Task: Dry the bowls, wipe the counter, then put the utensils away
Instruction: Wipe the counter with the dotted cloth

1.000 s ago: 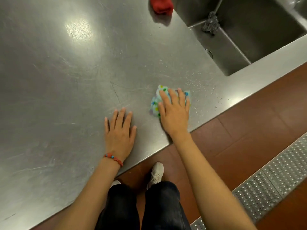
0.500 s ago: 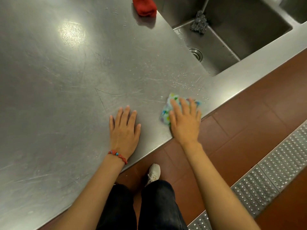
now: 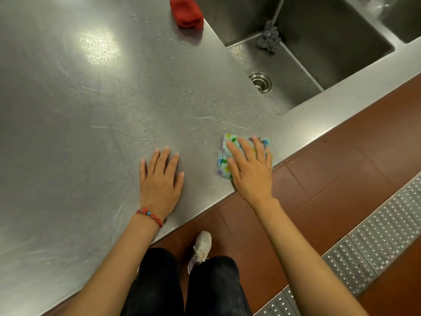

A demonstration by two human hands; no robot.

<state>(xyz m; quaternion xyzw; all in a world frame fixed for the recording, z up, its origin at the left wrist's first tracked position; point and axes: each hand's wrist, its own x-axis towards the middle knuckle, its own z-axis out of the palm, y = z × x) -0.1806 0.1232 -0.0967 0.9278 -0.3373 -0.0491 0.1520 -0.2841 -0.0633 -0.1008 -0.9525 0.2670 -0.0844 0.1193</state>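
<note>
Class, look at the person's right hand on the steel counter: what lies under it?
Under the right hand lies a patterned cloth, pressed flat on the counter near its front edge. The cloth's middle and the steel beneath are covered, so any wetness there cannot be seen.

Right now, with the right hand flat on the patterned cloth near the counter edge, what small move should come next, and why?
Probably slide the cloth under the right hand away from the edge toward the sink: water droplets dot the counter just beyond it.
</note>
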